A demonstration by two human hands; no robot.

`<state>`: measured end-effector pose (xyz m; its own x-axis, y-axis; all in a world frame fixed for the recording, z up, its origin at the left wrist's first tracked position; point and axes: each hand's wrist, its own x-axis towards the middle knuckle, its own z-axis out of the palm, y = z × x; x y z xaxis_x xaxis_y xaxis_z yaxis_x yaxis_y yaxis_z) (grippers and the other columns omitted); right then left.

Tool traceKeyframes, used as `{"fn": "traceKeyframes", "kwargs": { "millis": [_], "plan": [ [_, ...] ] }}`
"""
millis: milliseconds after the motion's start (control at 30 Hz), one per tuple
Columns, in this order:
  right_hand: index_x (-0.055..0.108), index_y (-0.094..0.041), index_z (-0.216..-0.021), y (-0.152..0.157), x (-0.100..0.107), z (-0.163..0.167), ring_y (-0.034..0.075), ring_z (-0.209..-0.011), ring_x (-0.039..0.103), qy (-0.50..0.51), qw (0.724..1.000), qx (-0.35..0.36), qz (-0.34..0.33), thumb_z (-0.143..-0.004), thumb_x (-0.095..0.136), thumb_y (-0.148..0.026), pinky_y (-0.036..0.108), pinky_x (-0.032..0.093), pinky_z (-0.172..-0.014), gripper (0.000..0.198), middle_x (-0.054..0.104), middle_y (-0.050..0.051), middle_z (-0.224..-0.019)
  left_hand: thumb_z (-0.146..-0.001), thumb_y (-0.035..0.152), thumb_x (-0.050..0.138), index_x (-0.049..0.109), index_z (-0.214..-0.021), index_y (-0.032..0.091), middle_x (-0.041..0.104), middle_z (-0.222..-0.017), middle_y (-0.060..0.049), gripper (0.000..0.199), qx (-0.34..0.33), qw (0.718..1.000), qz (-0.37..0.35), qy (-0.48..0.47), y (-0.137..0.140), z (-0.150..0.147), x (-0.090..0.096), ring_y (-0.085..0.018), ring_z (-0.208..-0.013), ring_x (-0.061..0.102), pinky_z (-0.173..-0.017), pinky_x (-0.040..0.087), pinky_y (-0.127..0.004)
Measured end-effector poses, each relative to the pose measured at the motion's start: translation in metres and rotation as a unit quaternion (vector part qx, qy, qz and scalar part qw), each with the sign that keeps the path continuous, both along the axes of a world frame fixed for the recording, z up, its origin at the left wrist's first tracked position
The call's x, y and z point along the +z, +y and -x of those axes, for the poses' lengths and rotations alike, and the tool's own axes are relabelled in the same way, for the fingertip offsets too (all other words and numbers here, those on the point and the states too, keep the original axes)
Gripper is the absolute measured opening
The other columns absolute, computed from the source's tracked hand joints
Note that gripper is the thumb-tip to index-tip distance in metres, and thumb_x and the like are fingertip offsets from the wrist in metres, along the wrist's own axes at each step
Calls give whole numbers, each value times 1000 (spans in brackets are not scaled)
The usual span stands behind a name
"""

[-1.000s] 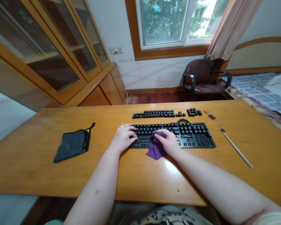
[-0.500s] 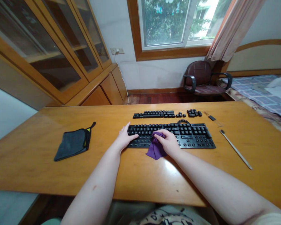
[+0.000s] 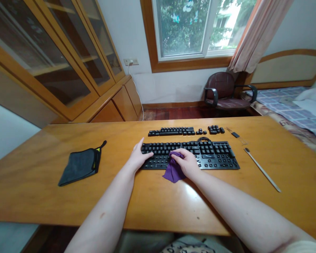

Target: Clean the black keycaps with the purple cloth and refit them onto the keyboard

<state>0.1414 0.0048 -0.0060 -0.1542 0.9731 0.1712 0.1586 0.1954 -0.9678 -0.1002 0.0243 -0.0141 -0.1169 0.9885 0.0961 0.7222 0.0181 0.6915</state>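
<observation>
A black keyboard lies on the desk, with its lower rows of keycaps off and the small switch stems bare. My left hand grips the keyboard's left end, thumb over the keys and fingers along the side edge. Pinched in my right hand is a purple cloth, pressed on the keyboard's middle near the bare rows. Part of the cloth hangs over the front edge onto the desk. Removed black keycaps stand in rows behind the keyboard.
To the left lies a folded dark grey cloth with a loop. At right are a wire keycap puller and a long-handled brush. Beyond the wooden desk stand a chair, a bed and a glass-fronted cabinet.
The camera view has shifted slightly. Both hands keep nearly the same places on the keyboard, and the purple cloth stays in my right hand.
</observation>
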Motion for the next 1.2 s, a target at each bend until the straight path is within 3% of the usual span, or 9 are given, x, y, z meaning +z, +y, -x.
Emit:
{"fn": "traceKeyframes", "kwargs": {
  "millis": [100,200,367,533,767,1000,1200],
  "plan": [
    [69,-19,-84,0,-1,1,19,-81,62,-6,1000,3,-9,-76,61,-28,32,46,-77,14,68,5,-85,-76,39,59,45,-128,21,53,-128,-12,57,51,998,-26,-4,22,-4,20,-24,-119,49,-99,37,-36],
    [69,-20,-84,1,-2,1,19,-82,62,-11,1000,6,-19,-76,61,-27,33,46,-78,13,68,5,-86,-82,36,48,60,-113,21,63,-117,-6,36,-8,993,-6,115,60,-11,41,-19,-109,56,-96,39,-28],
    [69,-20,-83,-1,0,2,19,-82,62,-24,999,10,-30,-75,62,-24,33,46,-78,11,68,4,-85,-77,33,54,70,-92,23,69,-103,-6,24,-24,980,44,193,124,-31,48,-25,-102,58,-97,37,-38],
    [69,-21,-82,-2,3,1,19,-81,61,-22,999,21,-34,-76,62,-22,32,46,-77,9,68,4,-84,-71,33,60,73,-82,27,70,-101,-6,18,-46,964,85,248,160,-49,41,-30,-105,56,-101,25,-53],
    [69,-21,-81,-1,2,2,18,-80,61,-13,999,22,-37,-75,62,-19,31,46,-76,9,68,3,-83,-68,37,63,73,-80,29,70,-101,-5,18,-67,951,139,268,176,-56,39,-27,-99,59,-90,41,-40],
    [68,-21,-81,-1,0,3,18,-80,61,-12,999,27,-40,-76,61,-20,31,46,-76,9,67,4,-83,-72,32,59,72,-87,28,68,-107,-6,21,-51,950,147,269,173,-64,40,-26,-104,57,-88,42,-38],
    [69,-21,-82,0,-2,4,17,-81,61,-6,999,26,-44,-76,62,-19,30,46,-76,10,67,3,-83,-70,31,61,72,-81,24,68,-105,-9,17,-48,953,150,260,170,-66,38,-27,-102,58,-87,43,-38]
  ]
}}
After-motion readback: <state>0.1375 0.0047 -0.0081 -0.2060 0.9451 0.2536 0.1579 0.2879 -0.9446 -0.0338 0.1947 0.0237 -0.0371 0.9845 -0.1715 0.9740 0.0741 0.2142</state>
